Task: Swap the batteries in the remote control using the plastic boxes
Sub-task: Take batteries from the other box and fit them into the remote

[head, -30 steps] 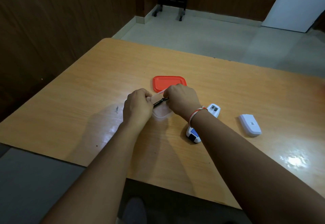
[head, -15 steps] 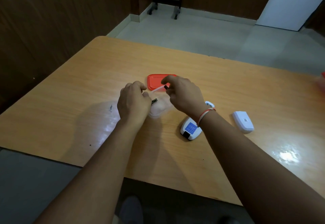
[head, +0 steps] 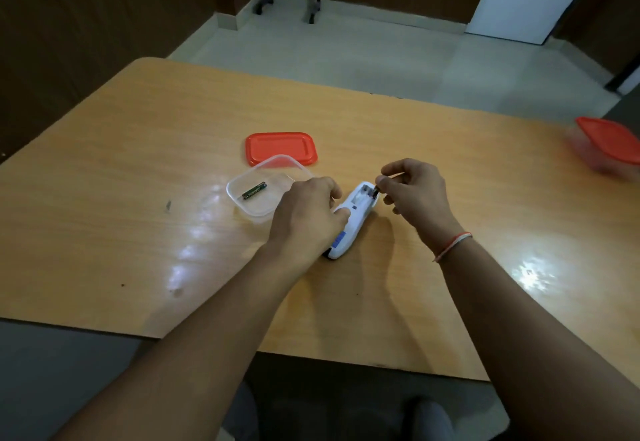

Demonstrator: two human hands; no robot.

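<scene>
A white remote control [head: 353,219] lies back-up on the wooden table, its battery bay uncovered at the far end. My left hand [head: 308,215] presses on the remote's left side and holds it. My right hand [head: 415,195] pinches a dark battery [head: 376,190] at the far end of the bay. Left of the remote stands a clear plastic box [head: 242,205] with one green-black battery [head: 254,190] lying inside. The box's red lid [head: 280,148] lies flat just behind it.
A second plastic box with a red lid [head: 609,146] sits at the table's right edge. The table's near edge [head: 311,357] runs close under my forearms. Beyond the far edge is pale floor with chair legs [head: 287,8].
Both hands left the clear box and moved right to the remote. One battery now lies in the box; my right hand carried the other to the battery bay. The remote's cover is no longer visible.
</scene>
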